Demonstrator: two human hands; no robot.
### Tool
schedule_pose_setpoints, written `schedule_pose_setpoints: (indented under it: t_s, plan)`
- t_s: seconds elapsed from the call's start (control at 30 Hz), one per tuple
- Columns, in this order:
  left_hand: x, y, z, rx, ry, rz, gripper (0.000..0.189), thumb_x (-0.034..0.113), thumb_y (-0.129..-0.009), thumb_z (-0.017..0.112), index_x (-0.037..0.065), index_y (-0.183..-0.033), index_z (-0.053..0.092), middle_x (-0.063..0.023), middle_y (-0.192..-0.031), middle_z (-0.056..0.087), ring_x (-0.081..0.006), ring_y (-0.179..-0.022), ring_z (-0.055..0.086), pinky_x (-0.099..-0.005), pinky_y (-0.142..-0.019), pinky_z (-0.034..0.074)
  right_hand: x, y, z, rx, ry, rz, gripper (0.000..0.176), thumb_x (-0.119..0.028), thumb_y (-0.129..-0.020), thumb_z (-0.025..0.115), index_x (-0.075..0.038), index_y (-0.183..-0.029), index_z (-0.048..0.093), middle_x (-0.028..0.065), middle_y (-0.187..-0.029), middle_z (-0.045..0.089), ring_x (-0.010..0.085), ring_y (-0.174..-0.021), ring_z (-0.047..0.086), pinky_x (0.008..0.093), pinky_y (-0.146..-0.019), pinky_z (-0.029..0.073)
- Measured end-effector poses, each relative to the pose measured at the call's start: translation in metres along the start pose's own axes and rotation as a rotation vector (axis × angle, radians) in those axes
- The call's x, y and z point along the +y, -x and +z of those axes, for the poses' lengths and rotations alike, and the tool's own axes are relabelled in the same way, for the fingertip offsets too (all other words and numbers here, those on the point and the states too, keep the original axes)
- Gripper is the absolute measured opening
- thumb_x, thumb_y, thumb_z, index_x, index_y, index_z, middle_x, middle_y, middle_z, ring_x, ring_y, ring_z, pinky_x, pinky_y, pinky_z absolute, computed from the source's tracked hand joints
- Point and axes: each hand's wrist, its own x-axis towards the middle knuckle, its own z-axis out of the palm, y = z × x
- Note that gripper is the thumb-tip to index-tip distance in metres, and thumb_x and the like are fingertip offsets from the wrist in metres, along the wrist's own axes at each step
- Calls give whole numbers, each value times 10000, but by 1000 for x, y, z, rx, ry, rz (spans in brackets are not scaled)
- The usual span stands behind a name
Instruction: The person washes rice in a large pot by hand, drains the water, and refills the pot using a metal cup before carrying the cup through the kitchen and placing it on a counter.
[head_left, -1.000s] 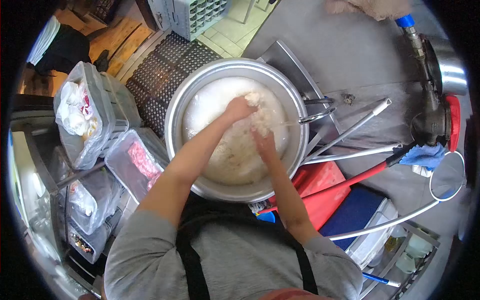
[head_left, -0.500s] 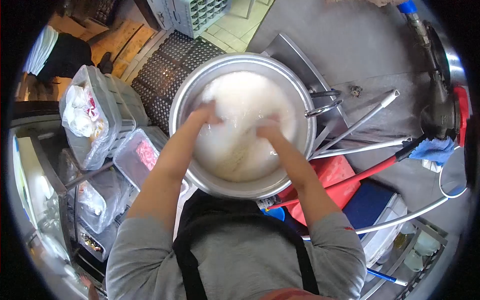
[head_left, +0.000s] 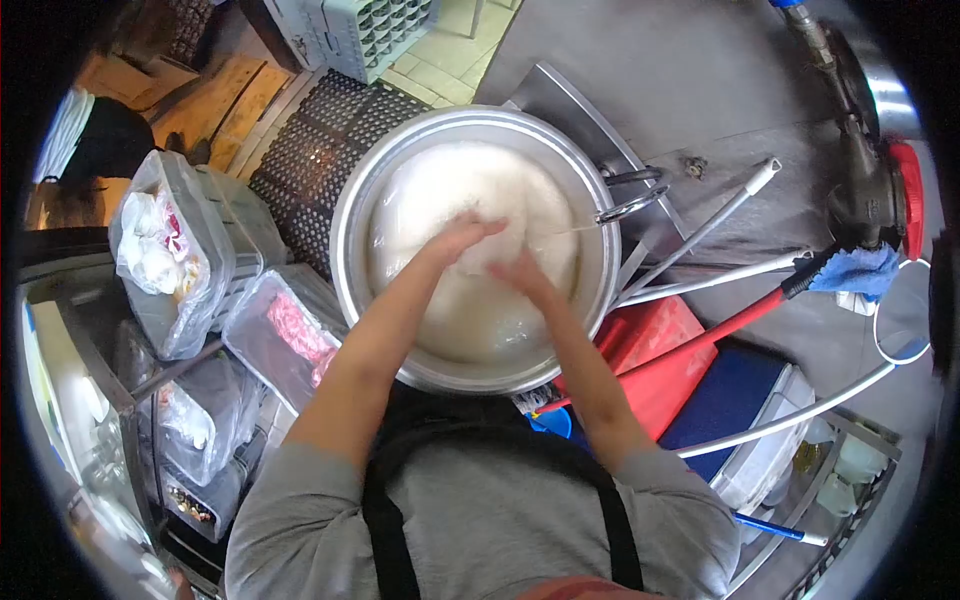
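Note:
A large round metal pot stands in front of me, holding a pale mass that looks like rice in cloudy water. Over its middle is my left hand, fingers stretched toward the right, at or just above the surface. My right hand is close beside it, lower and to the right, its fingers extended and slightly blurred. No object shows in either hand. Whether the fingertips dip into the water is hard to see. A ring-shaped metal handle is at the pot's right rim.
At left are a bin lined with clear plastic and a clear tub with pink contents. White pipes, a red-handled pole and a red plastic piece lie at right. A person's dark clothing shows upper left.
My hands have come closer together near the pot's middle, the left moving right and down. The pale mass has shifted, and cloudier liquid shows along the near side.

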Motion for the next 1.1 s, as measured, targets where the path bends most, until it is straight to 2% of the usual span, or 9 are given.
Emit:
schedule_pose_setpoints:
  t_s: [0.1,0.2,0.3,0.53,0.6,0.7,0.8,1.03,1.1]
  plan:
    - [26,-21,7,-425,-322,485,653,539,-766,457,-16,-1108,500,-178,-1168,462,-282,-1074,446,-374,-927,318,31,46,50,282,708,-282,905,-390,-579,694,-35,-1282,249,216,-1318,213,402,-1179,262,470,-983,204]
    - [66,-42,35,-717,-678,487,636,583,-762,409,47,-1070,555,-183,-1196,436,-278,-1076,439,-377,-900,334,-17,80,71,-78,1052,-102,670,-329,-684,594,-151,-1271,325,169,-1359,145,417,-1191,232,504,-950,249]
    - [89,-39,59,-777,-786,644,514,529,-790,421,108,-1026,598,-124,-1041,538,-246,-855,509,-357,-774,393,-18,78,69,-281,1047,-139,442,-265,-759,495,-187,-1192,440,121,-1349,210,344,-1191,286,502,-910,307]
    - [130,-17,63,-939,-696,263,374,421,-778,507,118,-964,619,-81,-933,557,-168,-801,495,-311,-638,400,24,-6,17,-51,1092,-16,435,-181,-736,520,-204,-1167,463,19,-1122,530,196,-1029,504,369,-866,399]
    - [142,-8,60,-979,-578,214,265,331,-749,595,101,-873,639,-83,-891,537,-138,-719,498,-299,-543,391,38,-6,-27,7,976,-461,488,-206,-737,531,-202,-1213,425,46,-1106,541,211,-1037,498,357,-887,379]
    - [144,9,59,-722,-529,548,229,222,-705,663,43,-841,619,-36,-728,568,-115,-603,510,-237,-525,402,4,32,-65,135,169,-235,465,-236,-784,508,-41,-1194,412,110,-1085,535,219,-1007,504,363,-876,381]
    - [122,-10,74,-780,-63,564,256,171,-667,701,4,-832,599,-18,-612,561,-107,-525,509,-219,-512,426,3,4,-37,314,-74,110,623,-237,-767,554,-26,-1281,272,110,-1166,475,212,-1086,437,344,-918,341]
    - [116,-9,88,-433,-129,400,190,237,-776,554,68,-832,619,-74,-665,578,-160,-562,562,-301,-515,468,-20,-2,-29,-180,-150,-127,705,-178,-698,633,-35,-1282,264,104,-1275,351,208,-1168,333,304,-952,288]
    - [120,1,56,-230,-556,739,217,256,-772,526,67,-830,617,-112,-687,574,-224,-630,568,-347,-591,462,7,-19,-54,63,32,-273,643,-187,-699,636,-44,-1245,326,100,-1208,397,207,-1065,401,311,-878,352]
